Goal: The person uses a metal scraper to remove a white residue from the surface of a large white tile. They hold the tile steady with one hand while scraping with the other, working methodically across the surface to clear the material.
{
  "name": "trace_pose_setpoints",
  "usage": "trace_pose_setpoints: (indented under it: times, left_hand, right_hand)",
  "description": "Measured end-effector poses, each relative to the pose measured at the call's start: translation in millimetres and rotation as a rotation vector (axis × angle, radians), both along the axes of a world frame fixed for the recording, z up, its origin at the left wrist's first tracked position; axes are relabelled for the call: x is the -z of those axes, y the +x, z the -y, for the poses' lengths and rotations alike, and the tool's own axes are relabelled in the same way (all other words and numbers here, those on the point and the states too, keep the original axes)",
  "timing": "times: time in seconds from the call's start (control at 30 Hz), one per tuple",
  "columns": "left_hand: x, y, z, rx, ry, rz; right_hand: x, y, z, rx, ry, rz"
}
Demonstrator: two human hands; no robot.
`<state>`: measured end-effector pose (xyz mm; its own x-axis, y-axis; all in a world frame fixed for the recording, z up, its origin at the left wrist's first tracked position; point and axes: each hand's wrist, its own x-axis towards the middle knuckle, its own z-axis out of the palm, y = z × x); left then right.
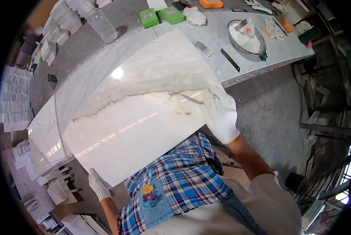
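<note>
A large polished white marble slab [144, 129], with a grey-brown vein across it, lies over the table's near edge in front of my body. My left hand [99, 185], in a white knit glove, grips the slab's near left edge; some of its fingers are hidden. At the right side, my gloved right hand [221, 117] rests on the slab, closed around a thin grey blade [191, 98] that points left along the vein. The blade's other end is covered by the glove. Bright light reflections cross the slab's surface.
On the table [175, 19] stand green boxes [172, 15], a clear plastic bottle [102, 25] and a bowl of white powder [244, 42]. A dark metal strip [230, 60] and a scraper [204, 49] lie beyond the slab. Stacked white tiles [15, 98] stand at left.
</note>
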<state>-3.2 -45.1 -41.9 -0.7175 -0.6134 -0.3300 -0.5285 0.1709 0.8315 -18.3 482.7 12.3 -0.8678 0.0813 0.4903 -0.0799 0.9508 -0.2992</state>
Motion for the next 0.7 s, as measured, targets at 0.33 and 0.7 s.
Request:
trace_pose_setpoints:
  times: [0.33,0.7]
  left_hand:
    - [-1,-1,-2,0.004,-0.014,-0.012]
    - [-3,2,-3,0.007,0.008,-0.02]
  right_hand:
    - [11,-34,-26,0.076,0.086,-0.041]
    - [20,-27,-17,0.135,0.066,-0.087]
